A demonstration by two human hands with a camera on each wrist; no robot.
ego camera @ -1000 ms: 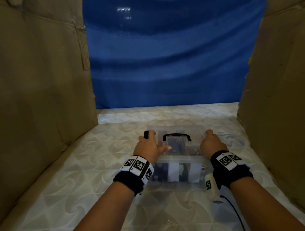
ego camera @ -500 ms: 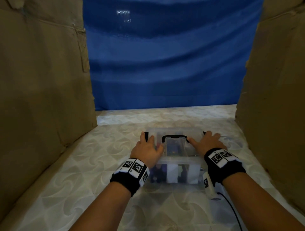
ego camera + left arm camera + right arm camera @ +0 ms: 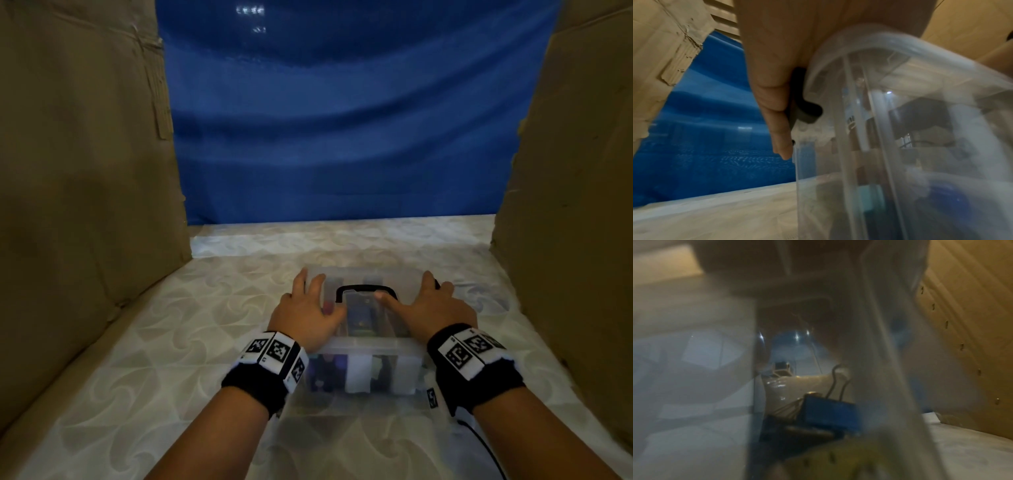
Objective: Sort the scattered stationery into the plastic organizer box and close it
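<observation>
The clear plastic organizer box point(image 3: 368, 346) stands in the middle of the table with its lid on and its black handle point(image 3: 366, 289) lying flat. Stationery shows dimly through its walls, among it a blue binder clip point(image 3: 828, 413). My left hand point(image 3: 308, 301) lies flat on the left part of the lid, fingers spread. In the left wrist view its fingers point(image 3: 774, 97) run straight down against the black side latch point(image 3: 803, 110). My right hand point(image 3: 435, 305) lies flat on the right part of the lid, thumb toward the handle, beside the right latch point(image 3: 436, 283).
Tall cardboard walls stand on the left point(image 3: 85, 171) and the right point(image 3: 575, 171). A blue sheet point(image 3: 342, 137) closes the back. The patterned table cover point(image 3: 171, 377) runs around the box. A black cable point(image 3: 486, 452) trails from my right wrist.
Both hands were curled at the box's side latches a second ago. They have since flattened, and their fingers are spread over the lid. The box has stayed in place.
</observation>
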